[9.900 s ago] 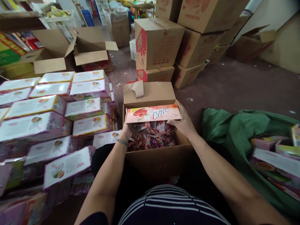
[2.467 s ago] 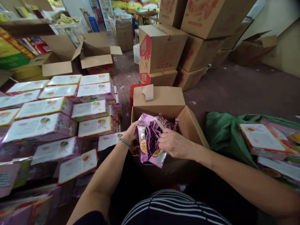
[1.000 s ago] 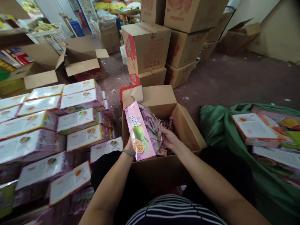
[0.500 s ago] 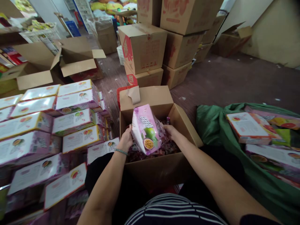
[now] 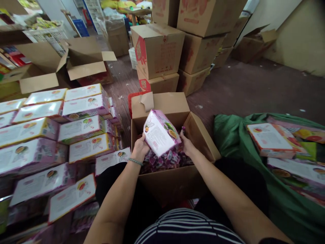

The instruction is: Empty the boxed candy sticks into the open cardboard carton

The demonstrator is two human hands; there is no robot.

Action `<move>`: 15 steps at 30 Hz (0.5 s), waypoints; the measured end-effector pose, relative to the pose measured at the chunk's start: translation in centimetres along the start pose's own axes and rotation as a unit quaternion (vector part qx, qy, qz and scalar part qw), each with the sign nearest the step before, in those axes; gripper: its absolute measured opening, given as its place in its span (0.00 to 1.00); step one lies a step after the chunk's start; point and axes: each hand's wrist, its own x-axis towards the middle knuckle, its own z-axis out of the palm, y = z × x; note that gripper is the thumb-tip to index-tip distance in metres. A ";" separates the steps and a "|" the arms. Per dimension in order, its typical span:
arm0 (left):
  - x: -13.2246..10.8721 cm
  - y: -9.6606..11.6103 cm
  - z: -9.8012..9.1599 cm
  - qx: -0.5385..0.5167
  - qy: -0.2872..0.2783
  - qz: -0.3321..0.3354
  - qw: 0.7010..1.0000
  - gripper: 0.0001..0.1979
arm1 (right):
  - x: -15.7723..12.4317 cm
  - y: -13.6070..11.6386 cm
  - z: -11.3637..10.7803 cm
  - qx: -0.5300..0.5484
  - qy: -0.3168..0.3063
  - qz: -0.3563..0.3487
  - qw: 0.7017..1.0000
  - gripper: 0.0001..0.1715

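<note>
Both of my hands are inside an open cardboard carton (image 5: 162, 105) and hold a pink-and-white fruit-print package (image 5: 160, 133) above its contents. My left hand (image 5: 140, 148) grips the package's lower left side, and my right hand (image 5: 187, 145) presses on its right corner. The package's white printed side faces up. Under it lies a heap of small wrapped sweets in pink and purple (image 5: 165, 161), which partly hides the carton's floor.
Rows of pink-and-white boxes (image 5: 76, 135) stand to the left of the carton. More such boxes lie on a green sack (image 5: 233, 142) to the right. Stacked brown cartons (image 5: 157, 51) stand behind, and an open carton (image 5: 83, 61) sits at the back left.
The package has turned over, its white printed side now up instead of its green fruit picture, and it sits a little higher. Both hands have shifted outward along its sides.
</note>
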 end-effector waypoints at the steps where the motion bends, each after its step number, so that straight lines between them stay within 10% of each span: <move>1: 0.1 0.1 0.1 -0.016 0.001 0.013 1.000 0.19 | -0.5 -0.3 0.1 0.000 -0.011 -0.032 0.999 0.40; 6: -0.9 -0.2 0.1 -0.036 -0.104 0.069 0.991 0.17 | -5.0 -1.5 1.1 -0.184 0.009 -0.282 0.942 0.62; 10: -2.2 -0.5 -0.5 0.087 -0.194 0.062 0.975 0.14 | -8.0 -2.5 1.7 -0.259 0.116 -0.408 0.868 0.53; 15: -2.0 0.0 -2.1 0.295 -0.135 0.057 0.944 0.31 | -8.6 -2.7 1.3 -0.126 0.136 -0.280 0.942 0.39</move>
